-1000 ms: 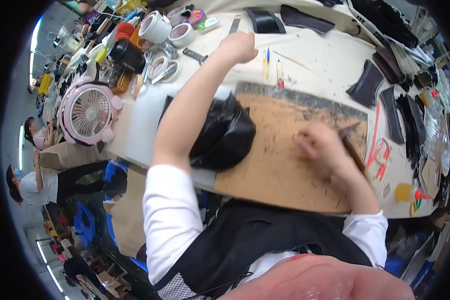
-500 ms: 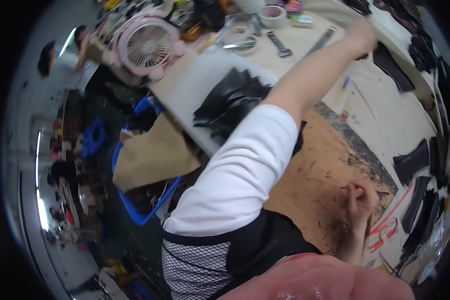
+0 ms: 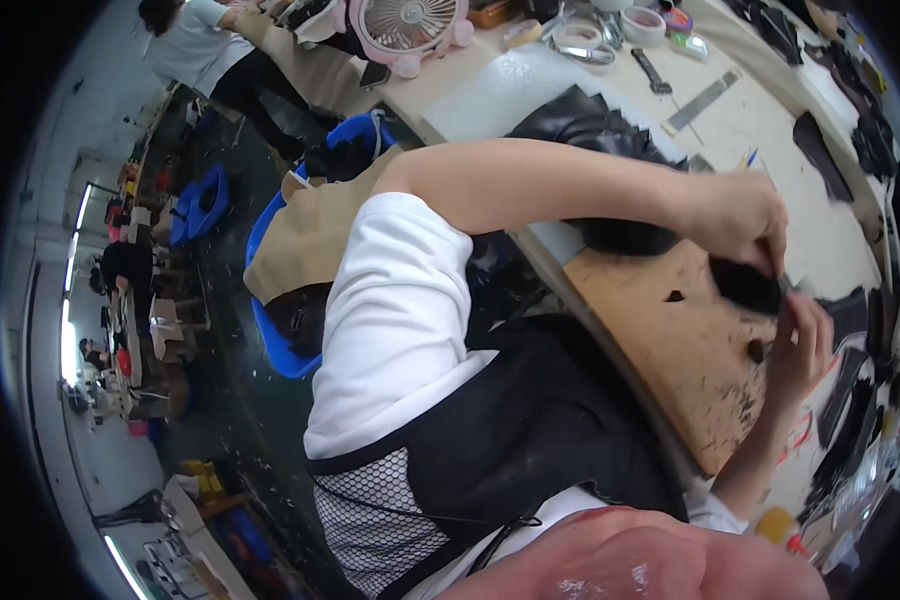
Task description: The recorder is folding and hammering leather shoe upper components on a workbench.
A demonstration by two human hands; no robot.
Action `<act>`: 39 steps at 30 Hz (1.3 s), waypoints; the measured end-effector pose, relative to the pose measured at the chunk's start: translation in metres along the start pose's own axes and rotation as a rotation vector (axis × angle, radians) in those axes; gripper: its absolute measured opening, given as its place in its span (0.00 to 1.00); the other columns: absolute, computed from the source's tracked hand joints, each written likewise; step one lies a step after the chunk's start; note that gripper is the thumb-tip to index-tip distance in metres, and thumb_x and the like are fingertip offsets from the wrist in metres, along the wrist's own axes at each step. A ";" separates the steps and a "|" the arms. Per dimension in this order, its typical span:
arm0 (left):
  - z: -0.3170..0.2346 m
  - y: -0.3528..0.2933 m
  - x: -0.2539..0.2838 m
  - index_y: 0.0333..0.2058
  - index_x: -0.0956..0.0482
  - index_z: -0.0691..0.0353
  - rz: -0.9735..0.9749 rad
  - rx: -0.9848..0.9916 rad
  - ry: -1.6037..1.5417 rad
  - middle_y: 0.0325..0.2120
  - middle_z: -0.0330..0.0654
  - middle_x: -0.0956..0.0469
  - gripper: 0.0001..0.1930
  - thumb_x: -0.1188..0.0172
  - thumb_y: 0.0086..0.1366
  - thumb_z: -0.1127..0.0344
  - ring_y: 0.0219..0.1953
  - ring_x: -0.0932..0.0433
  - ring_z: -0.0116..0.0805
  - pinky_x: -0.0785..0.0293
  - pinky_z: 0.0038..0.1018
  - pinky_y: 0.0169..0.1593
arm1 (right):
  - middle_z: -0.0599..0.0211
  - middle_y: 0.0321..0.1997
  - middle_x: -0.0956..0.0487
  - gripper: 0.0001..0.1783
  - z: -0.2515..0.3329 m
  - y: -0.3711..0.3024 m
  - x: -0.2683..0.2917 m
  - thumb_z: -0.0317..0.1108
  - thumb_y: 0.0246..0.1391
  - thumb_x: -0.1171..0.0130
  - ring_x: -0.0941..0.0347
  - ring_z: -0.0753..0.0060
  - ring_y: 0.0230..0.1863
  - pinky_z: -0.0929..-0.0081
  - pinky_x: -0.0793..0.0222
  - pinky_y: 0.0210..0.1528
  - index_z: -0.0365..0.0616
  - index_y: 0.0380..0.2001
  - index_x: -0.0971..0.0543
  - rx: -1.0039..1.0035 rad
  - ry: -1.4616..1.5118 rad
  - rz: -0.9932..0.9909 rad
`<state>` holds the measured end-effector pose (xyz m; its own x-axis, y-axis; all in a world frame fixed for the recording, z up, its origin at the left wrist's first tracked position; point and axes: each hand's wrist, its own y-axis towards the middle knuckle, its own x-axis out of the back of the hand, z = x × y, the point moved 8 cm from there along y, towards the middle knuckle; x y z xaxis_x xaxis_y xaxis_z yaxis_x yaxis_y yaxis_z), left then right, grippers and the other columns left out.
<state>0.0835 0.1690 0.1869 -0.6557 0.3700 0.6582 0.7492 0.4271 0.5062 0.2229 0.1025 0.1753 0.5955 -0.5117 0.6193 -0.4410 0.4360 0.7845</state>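
A small piece of black leather-like material [image 3: 746, 287] is held over the brown work board. My left hand [image 3: 738, 222] comes across from the left with its fingertips pinched down on the piece's edge. My right hand [image 3: 802, 345] is closed on that same edge just below, so the two sets of fingertips almost meet. Motion blurs the piece a little, and the fingers partly cover it. Beneath lies the scuffed brown board [image 3: 660, 330], scattered with dark scraps. Behind my left forearm sits a stack of black leather-like pieces [image 3: 580, 120] on a pale sheet.
A pink fan [image 3: 407, 30], tape rolls [image 3: 643, 25] and a metal ruler [image 3: 703, 103] occupy the table's far side. Dark strips [image 3: 842, 395] line the right. On the floor at left stands a blue bin [image 3: 288, 350] with tan material; another person [image 3: 205, 45] stands beyond.
My left hand has drawn back from the table's far side to my right hand. Both now hold the black piece. The view has shifted, showing more floor.
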 end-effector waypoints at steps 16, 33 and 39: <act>0.009 -0.160 -0.104 0.25 0.19 0.62 -0.318 0.550 0.272 0.36 0.42 0.27 0.05 0.31 0.53 0.69 0.43 0.30 0.42 0.32 0.34 0.45 | 0.69 0.34 0.28 0.08 0.057 -0.101 -0.078 0.35 0.46 0.34 0.29 0.65 0.37 0.69 0.33 0.37 0.46 0.25 0.23 -0.579 0.034 0.436; -0.027 -0.160 -0.137 0.51 0.25 0.69 0.165 0.177 0.418 0.54 0.51 0.26 0.23 0.40 0.53 0.75 0.54 0.26 0.45 0.30 0.36 0.57 | 0.73 0.29 0.27 0.09 0.049 -0.113 -0.052 0.32 0.41 0.31 0.28 0.68 0.31 0.71 0.33 0.33 0.48 0.23 0.24 -0.431 0.100 0.313; -0.024 -0.165 -0.148 0.59 0.30 0.60 0.301 0.160 0.483 0.62 0.43 0.34 0.34 0.35 0.53 0.59 0.61 0.34 0.42 0.40 0.35 0.63 | 0.73 0.28 0.26 0.08 0.050 -0.124 -0.044 0.33 0.45 0.33 0.29 0.69 0.31 0.71 0.34 0.35 0.48 0.24 0.24 -0.548 0.007 0.350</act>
<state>0.0587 0.0241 0.0194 -0.2710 0.0924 0.9581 0.8475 0.4948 0.1919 0.2177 0.0341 0.0524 0.4837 -0.2666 0.8336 -0.2046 0.8916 0.4039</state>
